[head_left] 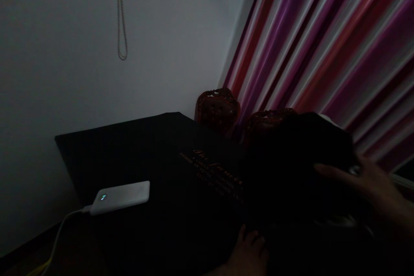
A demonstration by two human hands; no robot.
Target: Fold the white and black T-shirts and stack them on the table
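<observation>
The room was very dark. A black surface (136, 146) filled the middle of the frame, with small gold writing (216, 174) on it near the center. A white power bank (121, 197) lay flat on it at the lower left, with a tiny light on and a white cable (61, 228) going down off the edge.

The right hand (371, 185) was at the right side of the frame. Its fingers were spread out flat and rested on top of a big dark bundle (300, 155), which looked like soft cloth or a bag. It was too dark to tell which. The bundle sat on the right part of the surface, in front of two red carved chair backs (217, 108). The hand lay on it and did not grip it.

The left hand (249, 252) was at the bottom middle of the frame. Its fingers were a bit open and pressed on something dark, just beside the bundle. I could not tell if it held anything.

To handle the bundle well, both hands should probably get a good hold low on its sides, and go slowly, since so little could be seen.

A striped purple and red curtain (323, 43) hung at the upper right. A bead cord (121, 13) hung on the wall at the upper left.
</observation>
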